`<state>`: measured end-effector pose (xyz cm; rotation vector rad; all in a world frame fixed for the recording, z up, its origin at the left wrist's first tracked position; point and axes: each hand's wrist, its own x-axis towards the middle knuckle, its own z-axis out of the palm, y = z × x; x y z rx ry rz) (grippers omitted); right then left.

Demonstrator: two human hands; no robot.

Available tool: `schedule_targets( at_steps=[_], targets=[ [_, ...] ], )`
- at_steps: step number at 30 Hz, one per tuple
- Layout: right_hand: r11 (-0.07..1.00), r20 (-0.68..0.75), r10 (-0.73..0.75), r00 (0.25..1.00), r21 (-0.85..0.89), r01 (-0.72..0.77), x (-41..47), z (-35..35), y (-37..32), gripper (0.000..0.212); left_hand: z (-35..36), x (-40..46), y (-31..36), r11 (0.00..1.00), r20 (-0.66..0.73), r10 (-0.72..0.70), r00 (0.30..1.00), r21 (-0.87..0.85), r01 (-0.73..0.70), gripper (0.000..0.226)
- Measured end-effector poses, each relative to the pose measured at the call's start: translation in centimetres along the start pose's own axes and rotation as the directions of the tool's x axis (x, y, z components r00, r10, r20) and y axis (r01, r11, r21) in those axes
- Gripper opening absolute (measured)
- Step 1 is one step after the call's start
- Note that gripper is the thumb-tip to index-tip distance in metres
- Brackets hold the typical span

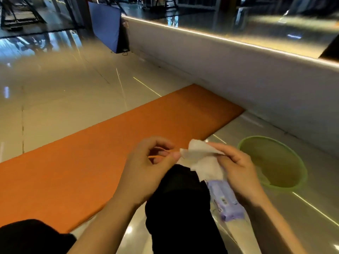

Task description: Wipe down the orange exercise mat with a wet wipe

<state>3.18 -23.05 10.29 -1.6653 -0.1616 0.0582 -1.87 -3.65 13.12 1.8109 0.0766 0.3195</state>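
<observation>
Mat [102, 154] lies flat on the floor, its long axis running from near left to the far wall, ahead and left of both hands. Left hand [146, 169], nearer it, pinches the wipe [201, 158]; right hand [236, 171] grips wipe and pack [225, 200] above the knee.

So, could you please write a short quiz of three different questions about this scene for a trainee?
1. True or false: the wet wipe lies flat on the orange mat.
2. Which hands hold the wipe? A) left only B) right only C) both
3. Fill in: the green basin stands on the ____, beside the mat.

Key: 1 false, it is held above the mat; 2 C, left hand and right hand; 3 floor.
</observation>
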Motion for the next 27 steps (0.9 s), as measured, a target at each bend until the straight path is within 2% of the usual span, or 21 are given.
schedule_targets(
  at_steps=[2,4,6,8,10,12,14,16,19,23,25,27],
  targets=[
    [0.996,-0.156,0.032,0.987,-0.079,-0.045,1.4,-4.5,1.4,0.050,3.0,1.5,-0.2,1.000,0.121,0.024,0.992,0.015,-0.026,0.008],
    [0.977,-0.265,0.116,0.957,-0.145,-0.159,2.4,-8.7,3.4,0.045,5.7,2.9,-0.2,0.995,0.289,0.034,0.957,0.082,-0.060,0.008],
    [0.924,-0.306,0.203,0.930,-0.256,-0.285,3.3,-12.3,6.0,0.034,8.2,4.5,-0.8,0.969,0.412,0.049,0.910,0.202,-0.144,0.009],
    [0.863,-0.319,0.265,0.910,-0.341,-0.371,4.2,-15.3,8.9,0.024,10.4,5.8,-1.6,0.911,0.461,0.128,0.878,0.296,-0.288,0.014],
    [0.774,-0.342,0.313,0.886,-0.449,-0.447,5.1,-17.3,11.5,0.031,12.3,6.8,-2.7,0.762,0.497,0.302,0.813,0.387,-0.520,0.013],
    [0.659,-0.375,0.333,0.865,-0.563,-0.498,6.0,-18.5,13.5,0.034,13.4,7.0,-3.5,0.584,0.538,0.392,0.746,0.481,-0.654,0.013],
    [0.590,-0.360,0.337,0.870,-0.639,-0.493,7.0,-19.1,15.2,0.027,13.5,6.7,-3.6,0.536,0.560,0.384,0.734,0.512,-0.672,0.012],
    [0.572,-0.339,0.324,0.883,-0.674,-0.468,8.3,-19.3,16.7,0.024,13.1,6.5,-4.0,0.501,0.597,0.360,0.717,0.524,-0.689,0.013],
    [0.540,-0.343,0.308,0.887,-0.705,-0.460,10.5,-19.5,19.0,0.026,12.3,6.8,-5.6,0.411,0.629,0.279,0.725,0.604,-0.683,0.028],
    [0.378,-0.225,0.526,0.820,-0.802,-0.462,12.4,-19.8,22.5,0.036,11.0,7.6,-7.2,0.315,0.606,0.193,0.772,0.707,-0.633,0.030],
    [0.364,-0.205,0.584,0.785,-0.799,-0.479,13.3,-19.9,23.6,0.037,9.9,8.0,-7.6,0.315,0.561,0.219,0.798,0.733,-0.603,0.028],
    [0.376,-0.230,0.582,0.780,-0.774,-0.509,14.3,-20.6,24.7,0.035,9.5,8.5,-7.8,0.357,0.530,0.215,0.820,0.739,-0.571,0.025]
  ],
)
